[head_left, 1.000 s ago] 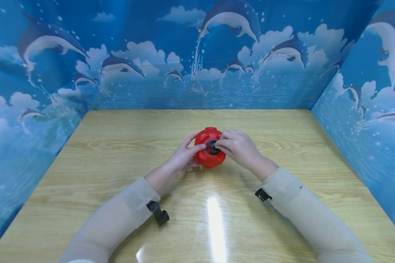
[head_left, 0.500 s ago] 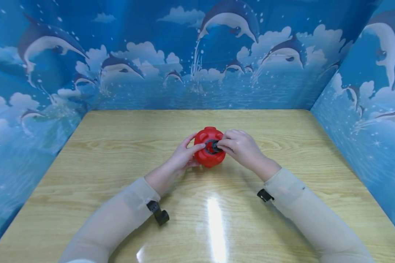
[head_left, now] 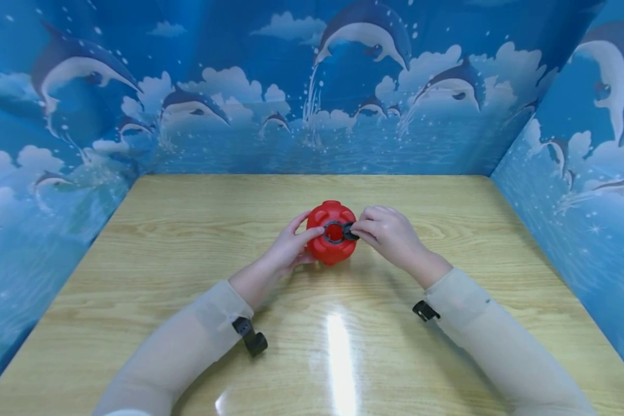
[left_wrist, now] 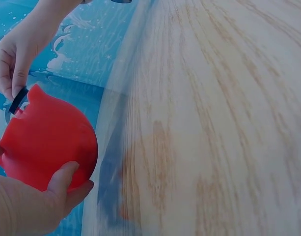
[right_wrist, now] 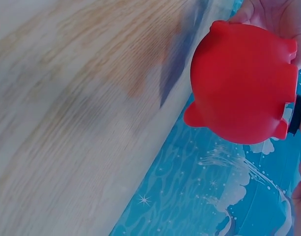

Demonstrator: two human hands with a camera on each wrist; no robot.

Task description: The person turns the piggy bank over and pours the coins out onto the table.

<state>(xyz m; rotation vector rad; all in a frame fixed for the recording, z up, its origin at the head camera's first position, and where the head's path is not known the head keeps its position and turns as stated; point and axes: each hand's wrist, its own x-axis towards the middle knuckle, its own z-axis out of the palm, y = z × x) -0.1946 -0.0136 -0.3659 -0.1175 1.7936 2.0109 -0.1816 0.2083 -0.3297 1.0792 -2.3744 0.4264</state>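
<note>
A round red piggy bank [head_left: 331, 252] with stubby feet stands out at the middle of the head view, its round belly opening [head_left: 335, 233] facing up. My left hand [head_left: 286, 247] grips it from the left, thumb lying at the rim of the opening. Pinched between thumb and fingers of my right hand [head_left: 390, 236] is a black stopper [head_left: 349, 231], tilted beside the opening at its right edge. In the left wrist view the stopper [left_wrist: 18, 100] shows as a thin dark disc next to the red piggy bank [left_wrist: 57, 135]. The right wrist view shows the smooth red side of the piggy bank [right_wrist: 246, 83].
Both hands work over a light wood table [head_left: 187, 231]. Blue curtains [head_left: 291, 138] printed with dolphins rise behind and at both sides. Black wrist cameras sit on the left sleeve [head_left: 187, 335] and right sleeve [head_left: 489, 329].
My right hand has drawn the black stopper out of the piggy bank's opening and to the right, uncovering the red inside. The left hand has kept its grip in place.
</note>
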